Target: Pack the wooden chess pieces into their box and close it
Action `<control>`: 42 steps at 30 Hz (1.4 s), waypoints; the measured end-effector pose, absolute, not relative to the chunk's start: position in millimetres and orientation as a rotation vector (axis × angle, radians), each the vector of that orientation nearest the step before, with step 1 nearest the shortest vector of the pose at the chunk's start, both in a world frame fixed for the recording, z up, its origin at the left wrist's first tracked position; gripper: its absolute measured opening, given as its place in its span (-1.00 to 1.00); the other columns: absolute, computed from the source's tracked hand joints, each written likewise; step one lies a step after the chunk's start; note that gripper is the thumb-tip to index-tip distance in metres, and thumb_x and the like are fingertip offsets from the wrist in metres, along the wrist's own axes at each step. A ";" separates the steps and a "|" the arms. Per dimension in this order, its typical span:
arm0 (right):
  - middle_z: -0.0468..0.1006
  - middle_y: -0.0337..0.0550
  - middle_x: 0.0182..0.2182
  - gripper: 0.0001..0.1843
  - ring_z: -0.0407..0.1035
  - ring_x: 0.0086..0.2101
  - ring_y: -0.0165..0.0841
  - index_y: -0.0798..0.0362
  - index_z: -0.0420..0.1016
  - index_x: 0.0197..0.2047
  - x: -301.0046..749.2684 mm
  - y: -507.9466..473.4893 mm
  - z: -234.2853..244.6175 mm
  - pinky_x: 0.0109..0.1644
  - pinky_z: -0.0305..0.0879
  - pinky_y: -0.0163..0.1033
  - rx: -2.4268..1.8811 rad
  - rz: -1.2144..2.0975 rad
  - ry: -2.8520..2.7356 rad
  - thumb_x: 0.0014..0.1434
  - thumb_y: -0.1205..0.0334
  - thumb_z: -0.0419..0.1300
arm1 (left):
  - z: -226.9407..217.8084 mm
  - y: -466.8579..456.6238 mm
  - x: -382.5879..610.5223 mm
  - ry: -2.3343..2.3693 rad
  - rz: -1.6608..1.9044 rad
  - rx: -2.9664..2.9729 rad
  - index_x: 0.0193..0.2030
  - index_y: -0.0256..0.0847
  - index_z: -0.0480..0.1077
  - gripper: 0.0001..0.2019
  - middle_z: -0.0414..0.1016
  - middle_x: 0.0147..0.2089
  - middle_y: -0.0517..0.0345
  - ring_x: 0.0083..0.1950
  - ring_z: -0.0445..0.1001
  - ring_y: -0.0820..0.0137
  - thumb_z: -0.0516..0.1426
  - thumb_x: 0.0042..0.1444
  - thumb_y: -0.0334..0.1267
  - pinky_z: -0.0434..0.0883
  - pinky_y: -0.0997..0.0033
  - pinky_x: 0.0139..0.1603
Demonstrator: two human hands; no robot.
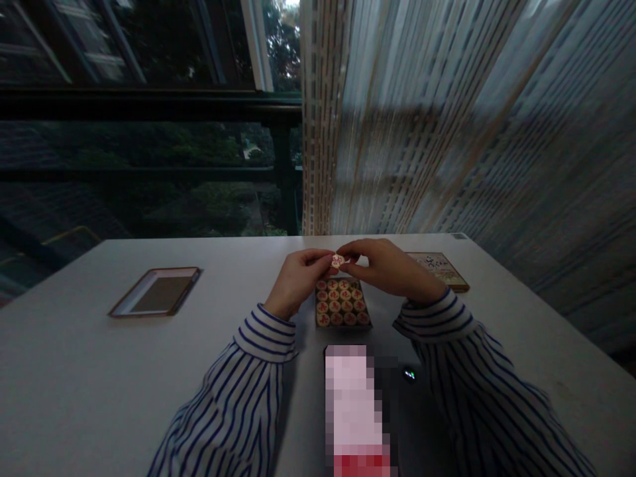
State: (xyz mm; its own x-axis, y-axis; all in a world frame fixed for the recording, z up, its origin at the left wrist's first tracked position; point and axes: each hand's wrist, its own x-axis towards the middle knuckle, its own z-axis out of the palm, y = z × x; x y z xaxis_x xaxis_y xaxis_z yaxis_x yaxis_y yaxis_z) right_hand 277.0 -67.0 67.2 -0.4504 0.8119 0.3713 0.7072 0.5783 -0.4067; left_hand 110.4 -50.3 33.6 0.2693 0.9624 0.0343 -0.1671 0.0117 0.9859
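Taking the box as the clock's centre, with twelve away from the wearer, a small round cream-coloured disc with a red character [338, 260] is held at twelve o'clock, just past the far edge of the dark shallow square box [344, 327]; the left hand [302, 275] and the right hand [387, 265] both grasp it, thumb and fingers pinching from either side; the likeliest mishap is a slip, since only fingertips hold so small a piece, and uneven pressure could flick it out onto the white table [238, 278]; dropped short, it could jostle the cream round discs with red characters [346, 307] packed in the box; a careless sweep of the right blue-and-white striped sleeve [442, 318] could nudge the flat cream rectangular panel with dark writing [444, 268] at two o'clock, which lies close behind that hand; counted, there are two hands, one held disc, one box, one such panel, and one shallow brown-rimmed rectangular tray [159, 295] at nine o'clock; the three nearer rows in the box show four discs each, twelve in all, while the far row's right end is too dark to count surely.
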 end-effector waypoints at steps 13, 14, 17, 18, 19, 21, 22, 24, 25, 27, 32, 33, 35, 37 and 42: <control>0.55 -0.14 -0.29 -0.73 0.39 -0.30 -0.31 0.02 0.49 -0.14 281.7 -60.8 55.6 -0.21 0.23 -0.23 -1.229 0.215 -2.351 0.09 0.18 0.11 | 23.1 -45.3 111.3 0.937 1.049 1.275 -0.31 -0.34 0.47 -0.80 0.51 -0.38 0.04 -0.34 0.45 0.43 0.20 -0.08 -0.26 0.38 0.38 -0.25; 0.55 -0.14 -0.29 -0.73 0.39 -0.30 -0.31 0.02 0.48 -0.13 281.3 -60.8 55.6 -0.21 0.23 -0.23 -1.226 0.208 -2.358 0.10 0.17 0.11 | 22.7 -45.0 111.2 0.935 1.054 1.274 -0.31 -0.34 0.47 -0.79 0.51 -0.38 0.05 -0.35 0.45 0.43 0.20 -0.08 -0.26 0.38 0.38 -0.25; 0.55 -0.13 -0.28 -0.72 0.39 -0.29 -0.30 0.03 0.47 -0.12 280.4 -60.9 55.4 -0.20 0.23 -0.23 -1.223 0.193 -2.368 0.11 0.16 0.09 | 22.2 -44.6 111.2 0.936 1.061 1.267 -0.31 -0.34 0.47 -0.79 0.51 -0.39 0.05 -0.36 0.45 0.43 0.20 -0.09 -0.26 0.38 0.40 -0.27; 0.54 -0.13 -0.28 -0.71 0.39 -0.28 -0.31 0.03 0.47 -0.11 280.4 -61.0 55.2 -0.20 0.23 -0.24 -1.223 0.189 -2.370 0.11 0.17 0.09 | 22.2 -44.6 111.3 0.941 1.060 1.266 -0.32 -0.34 0.47 -0.80 0.51 -0.40 0.05 -0.36 0.45 0.43 0.20 -0.09 -0.26 0.38 0.40 -0.27; 0.54 -0.13 -0.28 -0.71 0.39 -0.28 -0.31 0.03 0.47 -0.11 280.4 -61.0 55.0 -0.20 0.23 -0.24 -1.225 0.182 -2.372 0.11 0.17 0.10 | 22.2 -44.6 111.5 0.947 1.059 1.268 -0.32 -0.35 0.47 -0.80 0.51 -0.40 0.05 -0.36 0.45 0.43 0.20 -0.10 -0.27 0.38 0.40 -0.28; 0.54 -0.12 -0.28 -0.71 0.38 -0.28 -0.31 0.05 0.46 -0.11 280.5 -60.9 54.5 -0.20 0.22 -0.25 -1.233 0.165 -2.382 0.10 0.17 0.10 | 22.0 -44.5 111.9 0.965 1.056 1.279 -0.32 -0.35 0.47 -0.80 0.51 -0.40 0.05 -0.37 0.45 0.43 0.20 -0.09 -0.27 0.38 0.41 -0.28; 0.54 -0.12 -0.28 -0.71 0.38 -0.28 -0.31 0.05 0.46 -0.11 280.6 -60.7 54.4 -0.20 0.22 -0.25 -1.239 0.158 -2.391 0.11 0.17 0.10 | 21.7 -44.3 112.1 0.975 1.053 1.291 -0.32 -0.36 0.47 -0.80 0.51 -0.40 0.04 -0.37 0.45 0.43 0.19 -0.09 -0.27 0.38 0.41 -0.28; 0.54 -0.12 -0.28 -0.71 0.38 -0.28 -0.32 0.06 0.46 -0.11 280.5 -60.4 54.5 -0.20 0.22 -0.26 -1.255 0.146 -2.414 0.12 0.17 0.09 | 21.2 -44.0 112.3 0.996 1.044 1.323 -0.31 -0.37 0.47 -0.79 0.51 -0.39 0.03 -0.36 0.44 0.43 0.18 -0.07 -0.28 0.38 0.40 -0.28; 0.54 -0.12 -0.28 -0.71 0.38 -0.28 -0.33 0.06 0.46 -0.11 280.4 -60.2 54.6 -0.20 0.21 -0.26 -1.263 0.144 -2.426 0.12 0.16 0.08 | 20.9 -43.9 112.3 1.005 1.038 1.338 -0.30 -0.37 0.47 -0.79 0.51 -0.38 0.03 -0.36 0.44 0.43 0.17 -0.07 -0.28 0.38 0.40 -0.28; 0.54 -0.13 -0.29 -0.71 0.38 -0.28 -0.33 0.06 0.46 -0.12 280.2 -60.1 55.0 -0.20 0.21 -0.28 -1.283 0.140 -2.446 0.13 0.16 0.07 | 20.8 -44.1 112.4 1.017 1.021 1.365 -0.29 -0.37 0.47 -0.79 0.51 -0.37 0.02 -0.35 0.44 0.43 0.16 -0.06 -0.28 0.38 0.40 -0.28; 0.54 -0.15 -0.30 -0.71 0.39 -0.29 -0.35 0.05 0.46 -0.13 282.3 -60.0 55.3 -0.20 0.20 -0.29 -1.325 0.122 -2.466 0.13 0.14 0.07 | 19.3 -42.7 110.7 1.037 0.965 1.500 -0.25 -0.36 0.47 -0.78 0.52 -0.35 0.02 -0.38 0.44 0.44 0.10 0.00 -0.28 0.39 0.41 -0.30; 0.54 -0.15 -0.30 -0.71 0.39 -0.29 -0.35 0.04 0.46 -0.13 283.7 -59.5 54.9 -0.21 0.20 -0.30 -1.333 0.119 -2.466 0.13 0.13 0.07 | 18.0 -41.2 109.5 1.063 0.961 1.554 -0.24 -0.36 0.47 -0.77 0.53 -0.34 0.01 -0.37 0.44 0.43 0.09 0.02 -0.27 0.39 0.40 -0.29; 0.55 -0.16 -0.30 -0.71 0.39 -0.31 -0.36 0.04 0.46 -0.14 287.1 -58.0 53.6 -0.24 0.20 -0.31 -1.363 0.109 -2.463 0.13 0.11 0.06 | 14.3 -36.9 105.8 1.157 0.974 1.688 -0.22 -0.35 0.46 -0.76 0.53 -0.30 -0.01 -0.32 0.46 0.39 0.08 0.03 -0.26 0.39 0.39 -0.25; 0.55 -0.16 -0.31 -0.70 0.39 -0.33 -0.36 0.04 0.46 -0.15 291.2 -55.8 51.7 -0.25 0.20 -0.31 -1.411 0.102 -2.463 0.13 0.10 0.06 | 10.0 -32.0 101.3 1.265 0.993 1.870 -0.21 -0.31 0.47 -0.76 0.53 -0.21 0.01 -0.21 0.46 0.36 0.07 0.04 -0.25 0.36 0.38 -0.12; 0.55 -0.14 -0.33 -0.69 0.39 -0.33 -0.36 0.04 0.48 -0.15 299.2 -51.2 46.8 -0.25 0.19 -0.33 -1.513 0.104 -2.492 0.12 0.09 0.05 | 5.3 -27.3 93.0 1.447 0.833 2.099 -0.11 -0.29 0.44 -0.70 0.51 -0.11 0.02 -0.12 0.45 0.35 0.01 0.08 -0.24 0.32 0.40 -0.03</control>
